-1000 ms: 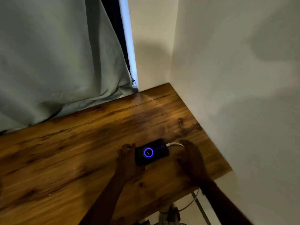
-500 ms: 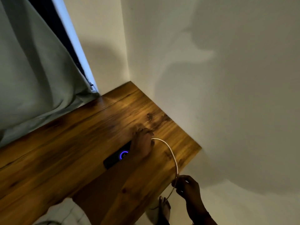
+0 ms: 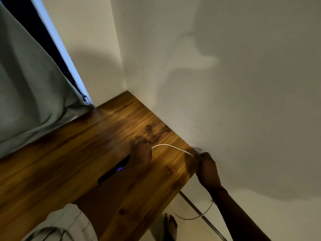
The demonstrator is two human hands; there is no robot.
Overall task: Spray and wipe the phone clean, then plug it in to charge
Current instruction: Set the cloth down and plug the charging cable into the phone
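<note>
A black phone [image 3: 112,173] lies flat on the wooden table [image 3: 69,162], a blue ring glowing on its screen. My left hand [image 3: 141,153] rests on the phone's far end, where the white charging cable [image 3: 171,146] meets it; the plug itself is hidden under my fingers. The cable arcs right across the tabletop to my right hand [image 3: 206,168], which pinches it at the table's right edge beside the wall. Below that hand the cable hangs down toward the floor.
The table sits in a corner: a white wall [image 3: 225,101] runs along its right side, and a grey-green curtain [image 3: 31,87] drapes onto its back left. A metal table leg [image 3: 196,208] and a bare foot [image 3: 171,226] show below the right edge.
My right hand has risen from below the table's edge to the edge by the wall, still pinching the cable. The left hand stays on the phone's end.
</note>
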